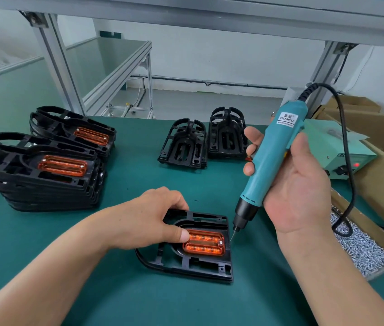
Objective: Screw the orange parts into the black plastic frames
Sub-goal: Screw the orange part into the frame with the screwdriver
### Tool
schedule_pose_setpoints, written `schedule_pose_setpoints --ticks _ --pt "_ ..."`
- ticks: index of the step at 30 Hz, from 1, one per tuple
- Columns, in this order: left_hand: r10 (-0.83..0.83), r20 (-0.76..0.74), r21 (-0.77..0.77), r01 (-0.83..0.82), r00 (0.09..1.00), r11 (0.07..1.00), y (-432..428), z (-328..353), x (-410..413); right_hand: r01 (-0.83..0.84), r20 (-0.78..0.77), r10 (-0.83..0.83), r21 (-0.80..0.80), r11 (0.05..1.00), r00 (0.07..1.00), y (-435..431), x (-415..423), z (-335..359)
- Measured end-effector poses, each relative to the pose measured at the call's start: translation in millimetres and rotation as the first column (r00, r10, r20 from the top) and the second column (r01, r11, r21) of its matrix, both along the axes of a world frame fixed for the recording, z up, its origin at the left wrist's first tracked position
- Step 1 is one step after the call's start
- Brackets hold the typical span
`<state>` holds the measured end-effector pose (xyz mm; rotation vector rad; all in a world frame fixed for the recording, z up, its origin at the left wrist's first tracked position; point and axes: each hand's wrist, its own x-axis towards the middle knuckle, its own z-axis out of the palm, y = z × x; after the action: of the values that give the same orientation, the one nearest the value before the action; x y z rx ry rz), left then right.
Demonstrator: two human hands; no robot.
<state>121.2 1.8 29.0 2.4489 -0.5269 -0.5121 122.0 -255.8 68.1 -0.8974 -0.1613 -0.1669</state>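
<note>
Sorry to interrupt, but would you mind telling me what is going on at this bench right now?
A person is fastening an orange part into a black frame on the green mat. The left hand grips the frame, thumb pressing the orange part. The right hand holds an electric screwdriver, its bit just beside the screw at the part's right end. Finished frames are stacked to the left, empty frames behind, loose screws in a box at right.

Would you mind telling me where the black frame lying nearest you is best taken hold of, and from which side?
Probably by its curved loop end, from the left. That end of the black frame is a thin open bar fingers can curl round, nearest the left hand; the orange part and screwdriver in the right hand crowd the right end.
</note>
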Motion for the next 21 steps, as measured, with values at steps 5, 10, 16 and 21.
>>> schedule_pose_setpoints --ticks 5,10,16,21 --pt "-0.004 0.007 -0.001 0.004 1.000 1.000 -0.5 1.7 0.0 0.013 0.010 -0.014 0.020 1.000 1.000 -3.2 0.0 -0.7" --pt "-0.005 0.004 0.000 0.005 1.000 1.000 0.5 1.2 -0.4 0.032 -0.011 -0.031 0.037 0.999 0.999 -4.0 0.4 -0.4" --pt "-0.004 0.005 0.000 0.004 1.000 1.000 -0.1 0.9 -0.1 0.068 0.025 -0.069 0.026 0.997 0.997 -0.1 1.0 1.1" --pt "-0.003 0.006 -0.003 0.003 1.000 1.000 -0.1 0.8 -0.1 0.127 0.076 -0.124 -0.029 0.992 0.989 1.1 1.0 1.3"
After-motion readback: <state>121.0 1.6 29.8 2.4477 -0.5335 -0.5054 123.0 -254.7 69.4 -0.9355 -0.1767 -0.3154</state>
